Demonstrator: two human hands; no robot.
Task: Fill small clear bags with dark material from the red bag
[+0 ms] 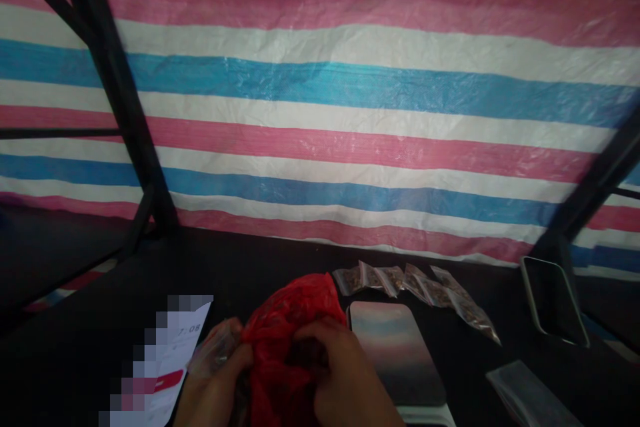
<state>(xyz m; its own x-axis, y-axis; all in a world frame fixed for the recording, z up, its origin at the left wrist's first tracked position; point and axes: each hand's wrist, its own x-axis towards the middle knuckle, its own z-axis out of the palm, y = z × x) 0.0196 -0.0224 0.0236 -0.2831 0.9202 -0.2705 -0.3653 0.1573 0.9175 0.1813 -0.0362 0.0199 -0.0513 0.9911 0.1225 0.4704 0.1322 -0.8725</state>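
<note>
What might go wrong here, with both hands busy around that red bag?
The thin, crumpled red plastic bag might slump or tear as the right hand works in its opening. The small clear plastic bag could slip, as the left hand seems to manage it beside the red one. The right hand might also bump the flat silver plate close by.

**Left Grip (pixel 213 370) and Right Grip (pixel 345 363) Curl Close Together**

A person's bare hands work side by side, low in view and slightly apart. The left grip is pinched closed, its thumb (pixel 242 359) slanting up and inward, its fingers bent and partly covered. The right grip shows its back, one finger (pixel 321 327) arched across toward the left, the fingertips tucked out of sight. Both reach in from the bottom edge; how firmly the right one closes cannot be seen.
</note>
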